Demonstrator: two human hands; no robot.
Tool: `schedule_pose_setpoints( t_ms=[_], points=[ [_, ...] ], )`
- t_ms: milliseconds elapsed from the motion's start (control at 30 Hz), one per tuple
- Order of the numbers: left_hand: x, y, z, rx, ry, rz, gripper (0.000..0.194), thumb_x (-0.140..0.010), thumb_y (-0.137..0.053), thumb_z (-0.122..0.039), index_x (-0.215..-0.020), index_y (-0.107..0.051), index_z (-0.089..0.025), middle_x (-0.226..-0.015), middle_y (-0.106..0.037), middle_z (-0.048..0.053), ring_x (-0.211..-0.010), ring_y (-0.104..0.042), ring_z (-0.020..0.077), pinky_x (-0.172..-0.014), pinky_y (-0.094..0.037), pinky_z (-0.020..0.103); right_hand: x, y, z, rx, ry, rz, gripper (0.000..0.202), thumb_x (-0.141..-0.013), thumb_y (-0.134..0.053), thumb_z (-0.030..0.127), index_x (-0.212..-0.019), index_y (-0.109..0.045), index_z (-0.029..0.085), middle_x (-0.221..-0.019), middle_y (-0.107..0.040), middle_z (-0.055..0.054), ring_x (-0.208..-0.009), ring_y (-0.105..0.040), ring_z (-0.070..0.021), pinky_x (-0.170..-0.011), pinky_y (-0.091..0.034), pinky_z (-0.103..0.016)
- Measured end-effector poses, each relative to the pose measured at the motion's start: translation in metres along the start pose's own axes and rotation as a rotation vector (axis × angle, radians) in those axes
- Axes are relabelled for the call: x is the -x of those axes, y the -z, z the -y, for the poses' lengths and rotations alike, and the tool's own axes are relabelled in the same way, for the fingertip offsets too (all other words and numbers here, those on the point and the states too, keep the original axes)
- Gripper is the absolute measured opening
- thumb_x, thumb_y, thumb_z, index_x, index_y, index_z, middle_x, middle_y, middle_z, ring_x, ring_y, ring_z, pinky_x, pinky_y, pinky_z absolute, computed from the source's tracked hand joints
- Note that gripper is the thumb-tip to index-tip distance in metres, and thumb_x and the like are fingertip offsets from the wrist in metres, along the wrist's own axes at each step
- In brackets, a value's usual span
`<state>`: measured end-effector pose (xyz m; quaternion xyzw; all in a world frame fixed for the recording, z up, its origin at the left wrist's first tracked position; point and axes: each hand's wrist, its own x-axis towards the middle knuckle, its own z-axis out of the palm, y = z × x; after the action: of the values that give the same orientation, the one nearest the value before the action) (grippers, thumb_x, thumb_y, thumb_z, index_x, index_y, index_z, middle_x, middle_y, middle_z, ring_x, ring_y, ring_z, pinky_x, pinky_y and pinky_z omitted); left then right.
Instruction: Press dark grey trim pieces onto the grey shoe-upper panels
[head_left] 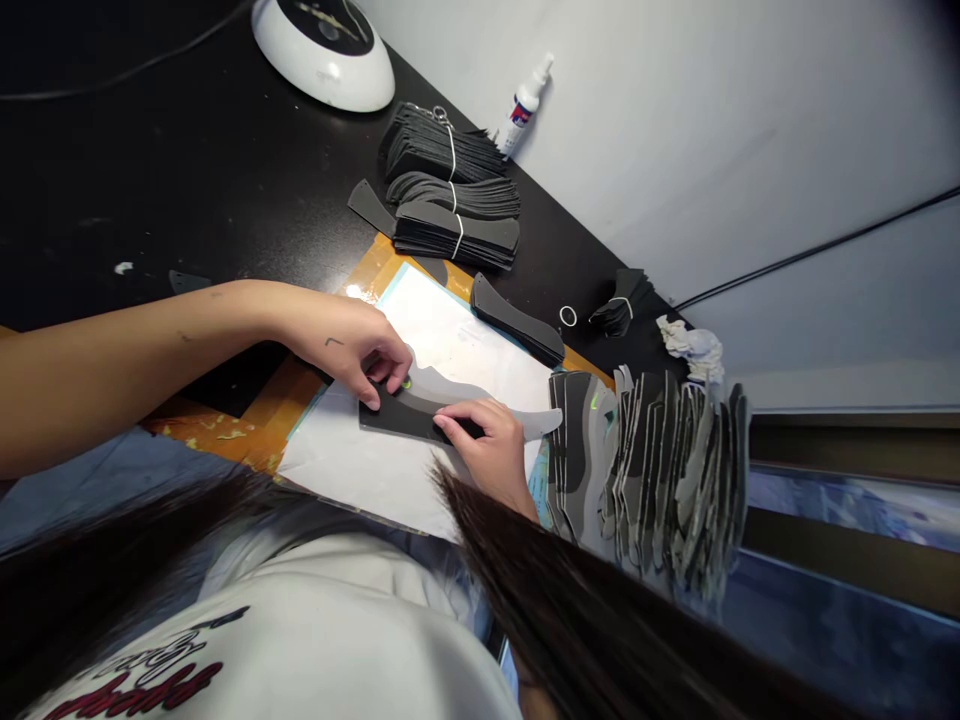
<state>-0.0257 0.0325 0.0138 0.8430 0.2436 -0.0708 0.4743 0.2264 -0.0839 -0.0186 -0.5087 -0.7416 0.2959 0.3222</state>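
In the head view a flat cut panel lies on a white sheet (390,475), with a wavy-edged grey piece (450,385) along the far side and a black strip (405,417) along the near side. A small yellow-green mark shows by my left fingertips. My left hand (367,345) has its fingers curled and thumb pressed at the left end of the black strip. Closed over the strip's right part is my right hand (491,440), thumb and fingers at its edge. Part of the strip is hidden under the right fingers.
A stack of similar panels (645,460) stands at the right. A loose stack of black strips (517,318) lies beyond the sheet. Banded black bundles (457,230), a white bottle (523,105), a white domed device (330,60) and crumpled tissue (694,348) sit farther back.
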Motion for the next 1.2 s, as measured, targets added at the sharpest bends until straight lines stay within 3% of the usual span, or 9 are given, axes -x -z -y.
schedule_pose_setpoints(
  t_ms=[1200],
  points=[
    [-0.0011,-0.0002,0.0017,-0.033,-0.011,0.013,0.015,-0.079,-0.077,-0.022,-0.093,-0.074,-0.025,-0.075,-0.071,-0.003,-0.064,-0.059,0.0125,-0.059,-0.033,0.021,0.0005,-0.0008,-0.0001,0.059,0.03,-0.005,0.008,-0.089,-0.074,0.021,-0.082,-0.073,0.023,-0.083,-0.076,0.002,-0.08,-0.067,-0.0164,-0.08,-0.047,-0.032]
  ],
)
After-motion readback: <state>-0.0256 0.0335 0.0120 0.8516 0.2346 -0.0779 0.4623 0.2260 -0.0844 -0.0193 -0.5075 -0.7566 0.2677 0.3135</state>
